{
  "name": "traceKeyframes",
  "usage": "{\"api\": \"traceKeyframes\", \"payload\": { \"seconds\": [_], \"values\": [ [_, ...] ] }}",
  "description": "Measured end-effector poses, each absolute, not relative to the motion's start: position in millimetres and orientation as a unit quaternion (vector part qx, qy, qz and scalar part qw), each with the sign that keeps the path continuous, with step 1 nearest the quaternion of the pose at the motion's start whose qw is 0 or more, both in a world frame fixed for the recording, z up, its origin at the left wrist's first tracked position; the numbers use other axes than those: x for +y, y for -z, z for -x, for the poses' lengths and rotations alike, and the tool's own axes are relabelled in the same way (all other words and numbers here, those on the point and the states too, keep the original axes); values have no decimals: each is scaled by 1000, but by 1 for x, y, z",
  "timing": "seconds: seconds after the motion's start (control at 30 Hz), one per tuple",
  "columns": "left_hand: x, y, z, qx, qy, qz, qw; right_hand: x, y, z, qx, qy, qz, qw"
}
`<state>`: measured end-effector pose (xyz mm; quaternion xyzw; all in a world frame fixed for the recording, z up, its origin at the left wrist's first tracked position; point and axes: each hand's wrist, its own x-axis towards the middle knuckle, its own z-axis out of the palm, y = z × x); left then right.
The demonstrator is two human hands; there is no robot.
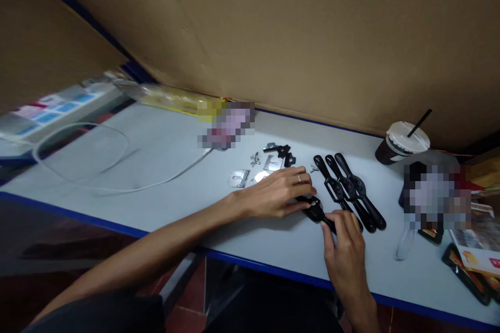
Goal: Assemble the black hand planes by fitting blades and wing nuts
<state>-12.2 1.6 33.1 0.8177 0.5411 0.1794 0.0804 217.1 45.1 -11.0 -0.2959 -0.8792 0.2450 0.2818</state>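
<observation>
A black spokeshave [314, 211] lies on the table between my hands. My left hand [279, 192], with a ring on one finger, covers its far end, fingers curled over it near a small silver screw in the middle. My right hand [346, 239] pinches the near handle. Several more black spokeshave bodies [347, 187] lie side by side just right of my hands. Beyond my left hand are silver blades [238, 178], black cap pieces [282, 151] and a small pile of silver thumbscrews [255, 158]. Another thumbscrew [314, 168] sits near the bodies.
A lidded cup [402, 143] with a black straw stands at the back right, near a blurred item and packets [474, 250]. A white cable [164, 183] curves over the left of the table [164, 208] to a blurred device. Cardboard walls [273, 36] rise behind.
</observation>
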Motion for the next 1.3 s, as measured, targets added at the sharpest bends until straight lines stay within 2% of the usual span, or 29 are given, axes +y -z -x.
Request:
{"api": "traceKeyframes", "payload": {
  "seconds": [0.57,0.97,1.13,1.23,1.3],
  "values": [
    [5,-23,3,494,-219,-836,95,44,10,-216,-881,-248,296,275],
    [4,-16,8,489,-252,-820,157,46,11,-218,-885,-255,283,267],
    [4,-14,6,483,-268,-819,158,39,6,-215,-892,-221,295,263],
    [3,-4,6,486,-304,-805,149,36,-5,-219,-894,-198,297,271],
    [3,3,8,487,-308,-802,155,37,-13,-228,-868,-210,300,336]
  ]
}}
